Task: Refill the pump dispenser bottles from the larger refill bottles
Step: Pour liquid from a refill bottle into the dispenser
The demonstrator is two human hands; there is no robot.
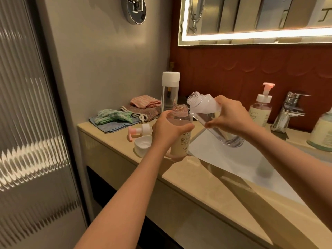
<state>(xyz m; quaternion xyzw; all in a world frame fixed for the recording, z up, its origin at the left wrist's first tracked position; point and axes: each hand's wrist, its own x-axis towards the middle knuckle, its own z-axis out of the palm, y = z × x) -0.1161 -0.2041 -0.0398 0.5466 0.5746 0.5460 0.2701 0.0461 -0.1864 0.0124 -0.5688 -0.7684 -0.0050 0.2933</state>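
Note:
My left hand grips a small clear dispenser bottle with a cream label, its neck open and its pump off. My right hand holds a larger clear refill bottle, uncapped and tilted to the left. The refill bottle's open mouth lies just above and to the right of the dispenser's neck. Clear liquid sits in the refill bottle's lower part. The pink and white pump head lies on the counter to the left, beside a white cap.
A tall clear bottle with a white cap stands at the back, next to folded cloths. Another pump bottle, a chrome tap and a large bottle stand to the right. The white sink basin lies below my hands.

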